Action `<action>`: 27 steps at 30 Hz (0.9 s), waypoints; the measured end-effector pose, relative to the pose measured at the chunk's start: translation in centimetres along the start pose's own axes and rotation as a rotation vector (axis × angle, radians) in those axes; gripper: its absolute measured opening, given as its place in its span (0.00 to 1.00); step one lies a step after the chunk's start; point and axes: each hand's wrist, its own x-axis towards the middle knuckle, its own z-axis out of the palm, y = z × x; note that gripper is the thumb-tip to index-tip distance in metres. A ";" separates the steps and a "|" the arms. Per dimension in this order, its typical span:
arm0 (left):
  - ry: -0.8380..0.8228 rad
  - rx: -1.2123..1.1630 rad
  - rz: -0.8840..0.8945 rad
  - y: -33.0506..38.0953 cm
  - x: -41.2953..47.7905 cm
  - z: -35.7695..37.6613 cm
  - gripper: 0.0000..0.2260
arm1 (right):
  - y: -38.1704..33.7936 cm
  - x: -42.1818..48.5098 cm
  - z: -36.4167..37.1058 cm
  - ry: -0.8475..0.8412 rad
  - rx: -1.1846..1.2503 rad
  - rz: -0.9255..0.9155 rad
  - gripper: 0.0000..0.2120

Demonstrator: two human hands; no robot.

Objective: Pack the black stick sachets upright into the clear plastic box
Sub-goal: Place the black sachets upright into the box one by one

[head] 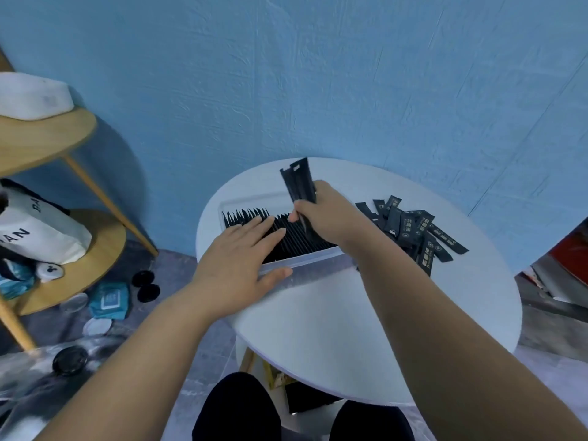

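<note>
A clear plastic box (pixel 310 261) lies on the round white table (pixel 334 319), holding a row of black stick sachets (pixel 299 238) standing upright. My left hand (pixel 237 259) lies flat, its straight fingers pressing on the sachet tops and its thumb along the box's near wall. My right hand (pixel 324 214) grips a small bundle of black sachets (pixel 299 183), their upper ends sticking up above the box; the lower ends reach down among the packed row. A loose pile of black sachets (pixel 410 227) lies on the table right of the box, partly hidden by my right forearm.
A wooden two-tier shelf (pixel 47 138) stands at the left with a white bag (pixel 38 230) on its lower tier. Small dark lids (pixel 146 284) and a blue packet (pixel 109 299) lie on the floor. My knees (pixel 238 412) are under the table's near edge.
</note>
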 end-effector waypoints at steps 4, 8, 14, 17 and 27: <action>0.005 -0.016 -0.006 0.1 -0.1 -0.1 0.43 | 1.4 0.1 0.7 -0.079 -0.241 -0.012 0.10; 0.006 -0.034 -0.002 0.0 -0.1 -0.1 0.43 | 2.1 -0.4 0.4 -0.142 -0.329 -0.046 0.09; 0.010 -0.063 -0.002 -0.1 -0.1 0.0 0.43 | 2.6 -1.1 -0.3 -0.177 -0.353 -0.087 0.09; 0.001 -0.065 0.000 -0.2 -0.1 -0.1 0.43 | 2.8 -1.5 -0.5 -0.152 -0.291 -0.084 0.10; -0.013 -0.086 0.003 -0.3 0.1 0.0 0.43 | 3.3 -1.4 -0.8 -0.171 -0.168 0.009 0.25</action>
